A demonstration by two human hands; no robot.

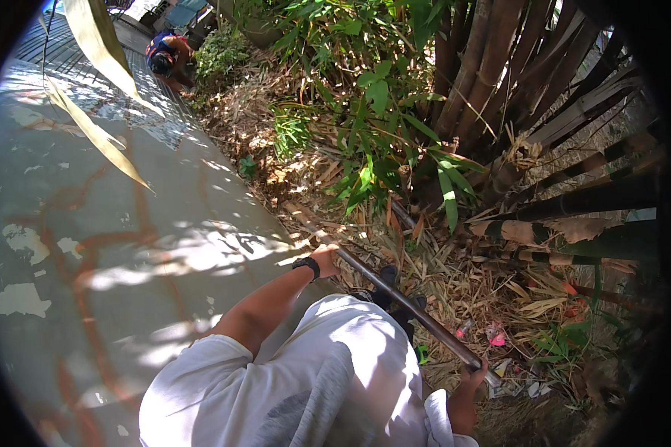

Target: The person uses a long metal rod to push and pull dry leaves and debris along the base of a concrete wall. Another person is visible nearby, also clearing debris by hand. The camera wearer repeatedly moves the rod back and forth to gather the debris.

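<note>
A long brown pole (410, 302) runs slantwise across my front, from the leaf litter by the wall down to the lower right. My left hand (324, 260), with a dark band at the wrist, is closed round its upper part. Lower down, near its right end, my right hand (470, 378) grips the same pole. The far end (300, 214) of the pole lies over dry leaves, and its exact tip blends into them. My dark shoes (388, 277) show under the pole.
A grey-green wall (164, 208) with peeling paint stands at the left. Thick bamboo stalks (484, 67) and green leafy branches (373, 97) crowd the right. Another person (168, 56) crouches at the far left. Pink litter (495, 333) lies among dry leaves.
</note>
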